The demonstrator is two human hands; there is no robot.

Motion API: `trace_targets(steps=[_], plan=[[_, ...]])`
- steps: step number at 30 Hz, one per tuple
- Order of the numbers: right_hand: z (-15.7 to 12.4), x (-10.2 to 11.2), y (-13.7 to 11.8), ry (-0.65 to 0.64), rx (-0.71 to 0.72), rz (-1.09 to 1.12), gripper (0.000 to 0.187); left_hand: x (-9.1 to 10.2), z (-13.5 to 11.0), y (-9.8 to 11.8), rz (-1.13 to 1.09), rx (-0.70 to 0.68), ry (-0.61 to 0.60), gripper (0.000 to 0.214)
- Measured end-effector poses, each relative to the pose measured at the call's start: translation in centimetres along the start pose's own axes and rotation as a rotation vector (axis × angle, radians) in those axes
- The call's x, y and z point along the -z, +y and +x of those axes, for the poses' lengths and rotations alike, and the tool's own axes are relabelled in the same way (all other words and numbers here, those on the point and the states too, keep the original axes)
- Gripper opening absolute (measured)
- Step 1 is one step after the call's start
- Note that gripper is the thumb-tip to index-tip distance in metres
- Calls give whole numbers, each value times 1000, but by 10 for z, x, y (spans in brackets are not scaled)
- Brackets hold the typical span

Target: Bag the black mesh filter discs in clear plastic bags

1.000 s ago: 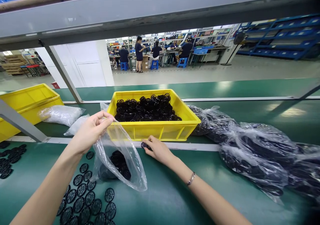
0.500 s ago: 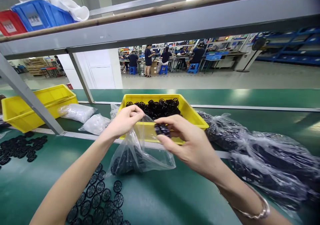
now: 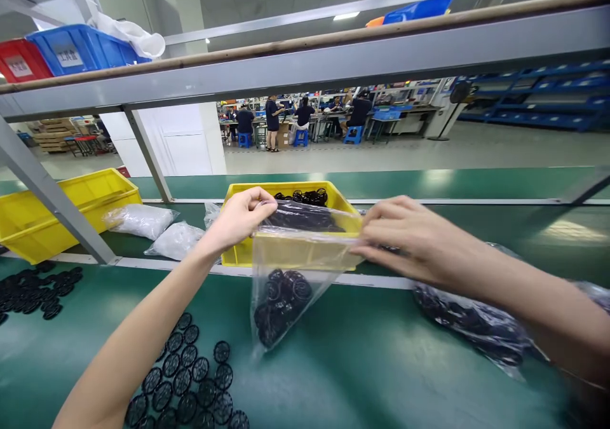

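My left hand (image 3: 241, 216) and right hand (image 3: 410, 235) grip the top of a clear bag (image 3: 286, 257) of black discs (image 3: 281, 305) before a yellow bin (image 3: 281, 186).

Glossy plastic bag (image 3: 305, 251), matt black discs (image 3: 182, 381), smooth green belt (image 3: 333, 359)

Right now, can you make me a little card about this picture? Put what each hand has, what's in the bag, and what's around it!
Left hand: pinching one top edge of the clear plastic bag
Right hand: pinching the opposite top edge of the bag
In the bag: black round mesh discs, gathered at the bottom
Behind the bag: yellow plastic crate holding more discs
On the green belt: loose discs, filled bags
Farther away: people at workbenches
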State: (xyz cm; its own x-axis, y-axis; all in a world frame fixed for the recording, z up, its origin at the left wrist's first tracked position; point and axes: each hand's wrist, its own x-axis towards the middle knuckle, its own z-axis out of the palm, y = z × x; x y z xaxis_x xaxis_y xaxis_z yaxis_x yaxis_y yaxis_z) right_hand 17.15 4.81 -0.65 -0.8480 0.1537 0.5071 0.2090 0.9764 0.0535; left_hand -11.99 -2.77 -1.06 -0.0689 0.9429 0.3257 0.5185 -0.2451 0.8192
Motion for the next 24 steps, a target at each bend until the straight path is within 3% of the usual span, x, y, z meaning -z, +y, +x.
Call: trace_targets(steps=[4,7,9,13,15,17,19,22,24], plan=[[-15,8,7,88,-183,153,24,-8,-12,-8,71,50,-160,18],[-31,-7,8,95,-287,384,26,-17,-24,-19,70,100,-323,21],[-40,-25,7,209,-441,601,32,-25,-30,-29,25,131,-382,24],[-45,-59,-3,544,-766,1270,33,-46,-36,-43,-124,249,-321,26],[-44,-69,-11,657,-789,1524,34,-57,-37,-43,-240,305,-287,22],[-44,-74,-21,707,-764,1603,34,-67,-40,-40,-353,321,-269,19],[-46,-78,-31,639,-725,1515,30,-78,-45,-32,-417,300,-257,15],[-51,-85,-48,317,-641,1111,59,-95,-55,-16,-402,173,-211,8],[-53,-93,-56,89,-569,835,60,-106,-62,-8,-301,9,-197,7]])
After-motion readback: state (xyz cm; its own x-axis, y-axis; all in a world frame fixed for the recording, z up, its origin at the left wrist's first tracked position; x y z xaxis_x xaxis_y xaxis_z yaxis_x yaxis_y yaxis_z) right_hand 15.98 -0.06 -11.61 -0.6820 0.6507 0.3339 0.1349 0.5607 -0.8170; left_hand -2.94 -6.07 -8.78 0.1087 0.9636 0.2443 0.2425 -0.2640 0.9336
